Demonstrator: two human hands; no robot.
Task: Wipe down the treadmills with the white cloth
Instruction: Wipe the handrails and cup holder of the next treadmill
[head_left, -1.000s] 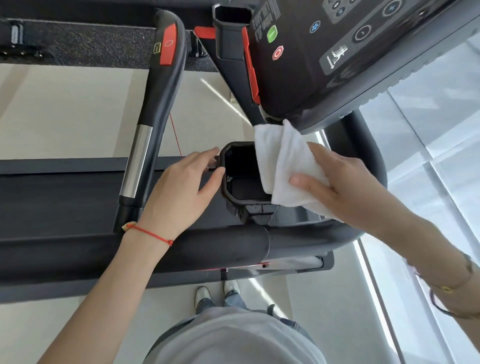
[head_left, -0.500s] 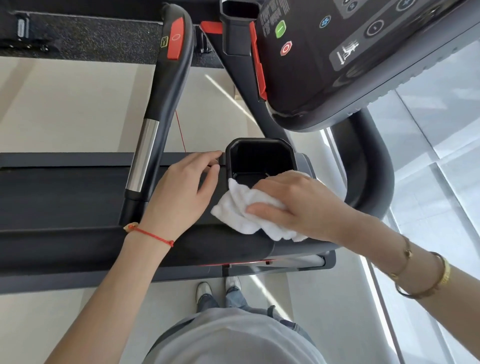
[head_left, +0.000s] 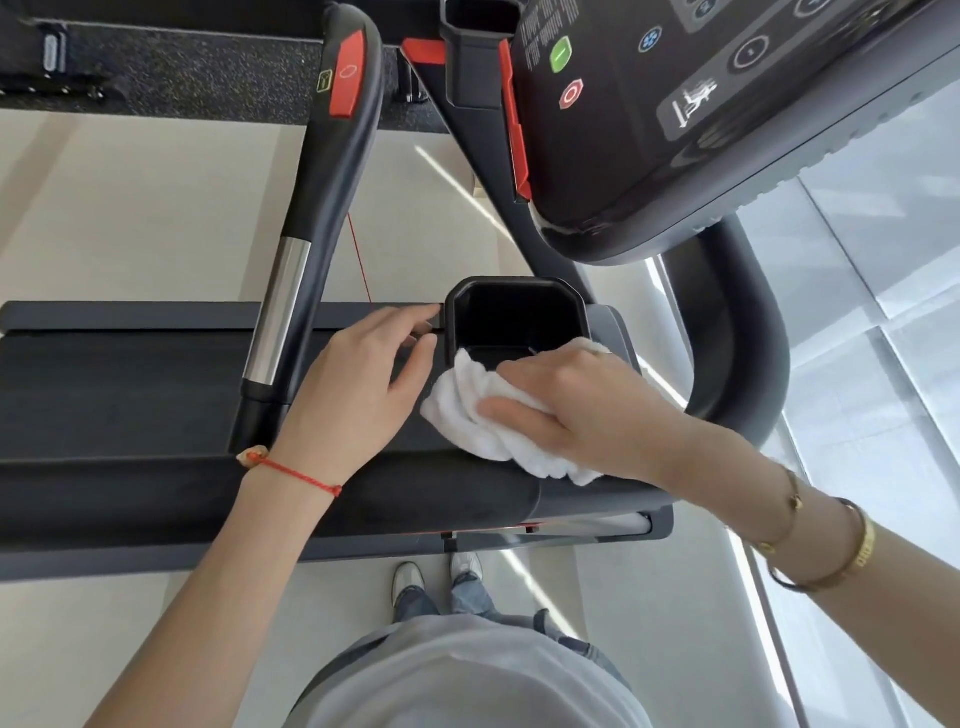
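My right hand (head_left: 582, 410) has dropped from the cup holder (head_left: 514, 317) rim, pressing the bunched white cloth (head_left: 483, 415) onto the treadmill (head_left: 156, 395) ledge just below, left hand (head_left: 358, 384) resting relaxed alongside, so the holder seems done.

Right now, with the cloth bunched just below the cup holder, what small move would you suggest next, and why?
Probably slide the white cloth sideways along the dark ledge toward the left hand. The right hand presses the cloth flat beside the cup holder, and the left hand's fingertips rest by the holder's outer edge, so that stretch between them looks like the nearest unwiped surface.
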